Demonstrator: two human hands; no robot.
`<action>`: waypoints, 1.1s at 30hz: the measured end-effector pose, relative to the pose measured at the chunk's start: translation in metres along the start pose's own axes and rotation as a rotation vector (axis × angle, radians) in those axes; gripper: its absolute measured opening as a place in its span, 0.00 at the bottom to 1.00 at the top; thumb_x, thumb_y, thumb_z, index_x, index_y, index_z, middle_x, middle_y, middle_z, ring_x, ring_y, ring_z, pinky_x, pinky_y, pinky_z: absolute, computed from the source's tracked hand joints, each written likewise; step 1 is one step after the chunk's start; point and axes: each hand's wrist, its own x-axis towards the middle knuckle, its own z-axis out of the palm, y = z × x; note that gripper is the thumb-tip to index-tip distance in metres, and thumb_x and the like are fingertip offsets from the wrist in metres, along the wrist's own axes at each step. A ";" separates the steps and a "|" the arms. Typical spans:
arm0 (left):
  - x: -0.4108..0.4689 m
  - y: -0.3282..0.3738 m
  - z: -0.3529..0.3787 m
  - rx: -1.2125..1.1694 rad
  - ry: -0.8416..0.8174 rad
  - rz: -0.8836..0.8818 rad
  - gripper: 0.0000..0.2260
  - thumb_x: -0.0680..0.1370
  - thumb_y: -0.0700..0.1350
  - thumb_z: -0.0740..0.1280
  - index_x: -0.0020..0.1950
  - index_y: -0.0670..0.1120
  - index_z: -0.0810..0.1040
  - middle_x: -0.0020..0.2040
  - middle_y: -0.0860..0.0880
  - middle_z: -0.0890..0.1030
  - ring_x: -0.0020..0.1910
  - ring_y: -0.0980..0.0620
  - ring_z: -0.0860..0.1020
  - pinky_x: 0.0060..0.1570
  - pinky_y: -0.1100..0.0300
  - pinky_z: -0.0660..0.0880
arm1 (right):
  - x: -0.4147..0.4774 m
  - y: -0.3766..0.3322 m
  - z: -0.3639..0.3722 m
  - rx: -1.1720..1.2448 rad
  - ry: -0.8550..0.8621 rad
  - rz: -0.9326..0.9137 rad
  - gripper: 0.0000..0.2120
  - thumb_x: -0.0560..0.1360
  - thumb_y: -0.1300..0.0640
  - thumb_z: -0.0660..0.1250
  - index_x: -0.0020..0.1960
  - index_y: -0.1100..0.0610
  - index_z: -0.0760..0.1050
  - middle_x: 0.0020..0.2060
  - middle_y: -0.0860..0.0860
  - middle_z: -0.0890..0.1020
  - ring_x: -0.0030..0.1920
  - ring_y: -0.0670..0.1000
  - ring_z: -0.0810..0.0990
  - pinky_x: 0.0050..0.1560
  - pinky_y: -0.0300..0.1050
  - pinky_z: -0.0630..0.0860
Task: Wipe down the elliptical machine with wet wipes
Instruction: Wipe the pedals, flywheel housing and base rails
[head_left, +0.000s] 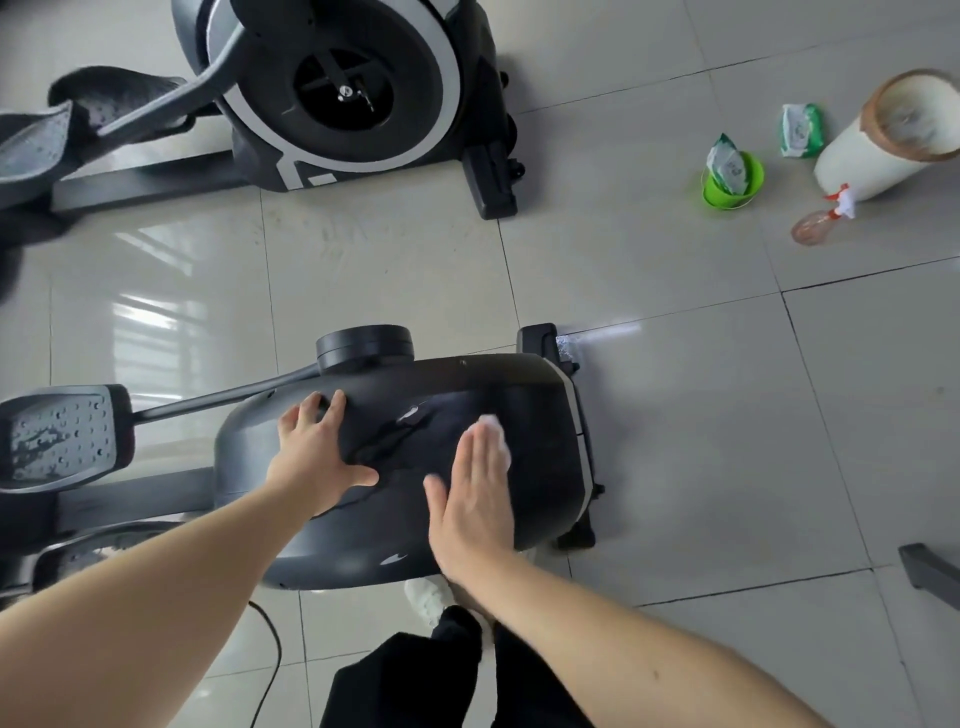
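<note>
Down in the lower middle of the frame, the elliptical machine (524, 395) is standing on the tiled floor (727, 415), seen from above. Its long axis is running left to right across the picture, with the studded pedal (60, 434) sitting at the left edge and the rounded end of the black housing pointing right.

Both bare forearms are reaching up from the bottom of the frame onto that housing. The left hand (317, 457) is lying palm down on the left part of the cover; its grip is spread, fingers fanned apart and thumb sticking out to the right, holding nothing. The right hand (472, 499) is lying flat just to the right of it, fingers straight and pressed together, pointing toward the top of the frame. It is pressing a white wet wipe (493, 426) against the housing, and the wipe is showing only beyond the fingertips and along the outer edge of the hand. The two hands are staying apart, not touching.

In the upper left, a second machine (363, 88) is standing with its round flywheel cover facing the camera. In the upper right, a green bucket (748, 182) is holding a wipes pack (727, 161), another pack (801, 130) is lying on the floor near it, and a white cylindrical bin (883, 150) is standing beside a spray bottle (821, 223).
</note>
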 end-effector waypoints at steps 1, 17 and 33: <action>0.000 0.000 -0.001 0.001 -0.002 -0.001 0.55 0.67 0.58 0.81 0.84 0.52 0.50 0.81 0.47 0.52 0.79 0.42 0.48 0.71 0.41 0.67 | -0.013 0.001 0.002 0.014 -0.041 -0.048 0.41 0.77 0.37 0.20 0.80 0.65 0.33 0.79 0.62 0.32 0.79 0.57 0.28 0.80 0.55 0.34; 0.000 0.000 0.002 0.007 -0.022 0.014 0.53 0.68 0.57 0.80 0.83 0.52 0.49 0.80 0.47 0.52 0.78 0.41 0.49 0.67 0.41 0.70 | 0.064 -0.015 -0.006 -0.031 0.087 0.047 0.37 0.82 0.41 0.32 0.82 0.65 0.42 0.82 0.60 0.42 0.82 0.56 0.36 0.81 0.55 0.37; 0.012 -0.068 -0.019 -0.044 -0.013 0.305 0.44 0.76 0.53 0.74 0.83 0.48 0.50 0.82 0.46 0.49 0.78 0.42 0.52 0.70 0.45 0.69 | 0.050 -0.069 0.013 0.029 0.224 0.364 0.37 0.84 0.39 0.39 0.83 0.64 0.43 0.82 0.62 0.44 0.83 0.58 0.41 0.82 0.55 0.41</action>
